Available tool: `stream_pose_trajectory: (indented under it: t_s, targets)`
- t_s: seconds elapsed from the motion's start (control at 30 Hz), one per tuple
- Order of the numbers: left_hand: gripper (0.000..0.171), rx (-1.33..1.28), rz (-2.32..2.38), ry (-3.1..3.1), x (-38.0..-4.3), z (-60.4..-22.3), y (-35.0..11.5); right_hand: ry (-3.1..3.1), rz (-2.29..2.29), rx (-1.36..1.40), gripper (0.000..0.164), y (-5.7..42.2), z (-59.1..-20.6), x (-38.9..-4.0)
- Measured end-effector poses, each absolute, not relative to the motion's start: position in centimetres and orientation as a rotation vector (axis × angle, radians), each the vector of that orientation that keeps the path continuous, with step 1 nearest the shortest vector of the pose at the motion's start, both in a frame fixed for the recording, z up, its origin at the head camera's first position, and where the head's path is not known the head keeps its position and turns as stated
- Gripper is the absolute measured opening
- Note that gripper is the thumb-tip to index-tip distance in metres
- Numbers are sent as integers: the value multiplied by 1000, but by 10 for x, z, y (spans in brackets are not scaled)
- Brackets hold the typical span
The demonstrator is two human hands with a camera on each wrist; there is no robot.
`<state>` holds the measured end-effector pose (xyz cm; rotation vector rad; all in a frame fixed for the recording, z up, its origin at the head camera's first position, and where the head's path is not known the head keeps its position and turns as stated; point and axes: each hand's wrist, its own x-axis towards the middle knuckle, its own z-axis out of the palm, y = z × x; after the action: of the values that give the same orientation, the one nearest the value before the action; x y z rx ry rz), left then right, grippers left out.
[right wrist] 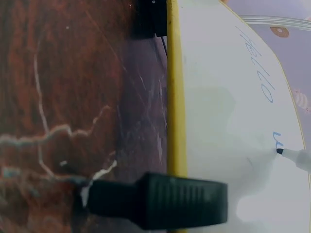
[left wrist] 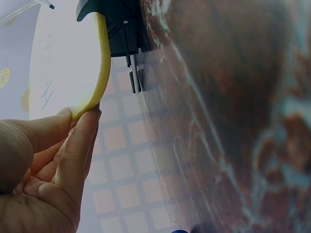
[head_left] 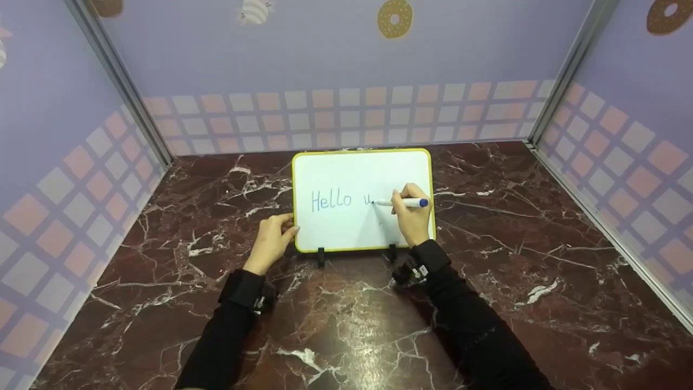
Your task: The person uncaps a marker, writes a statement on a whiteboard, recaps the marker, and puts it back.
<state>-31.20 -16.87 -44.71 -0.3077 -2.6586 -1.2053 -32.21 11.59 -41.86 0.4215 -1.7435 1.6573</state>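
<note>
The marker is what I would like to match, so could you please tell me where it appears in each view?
Head: marker just right of centre, in the right hand.
Left wrist: only its tip end, at the top edge, left.
Right wrist: its tip end at the right edge.
Shared landmark: the yellow-rimmed whiteboard.

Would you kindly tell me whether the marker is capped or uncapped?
Uncapped: the marker shows its bare dark tip at the whiteboard, beside the handwritten letters.

red-brown veined tabletop (head_left: 135, 303) | purple back wall (head_left: 325, 59), pink-white checks (head_left: 325, 120) below doughnut print (head_left: 405, 26) | grey corner posts (head_left: 570, 70)
</note>
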Motion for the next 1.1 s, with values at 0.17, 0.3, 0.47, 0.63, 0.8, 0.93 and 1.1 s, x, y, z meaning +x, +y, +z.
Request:
stream_pose_trajectory:
  t_s: [0.17,0.3,0.47,0.63,0.8,0.93,1.1]
  targets:
    - [33,-296,-1205,-2666,-313,-447,-168,-1743,1634,402,27,116,-415,-323]
    - [33,-270,-1223,-2683,-312,-446,-168,-1747,1620,387,27,118,-415,-323]
    - [34,-249,-1245,-2688,-312,-445,-167,-1732,1623,346,28,122,-417,-323]
    - [33,-254,-1214,-2682,-312,-446,-167,-1752,1599,319,29,125,-417,-322]
    - [32,-258,-1203,-2680,-312,-447,-168,-1761,1594,335,27,124,-419,-323]
    - [33,-259,-1248,-2687,-312,-446,-168,-1753,1602,328,27,123,-418,-323]
    - [34,-266,-1277,-2689,-312,-446,-168,-1749,1592,293,29,123,-417,-320]
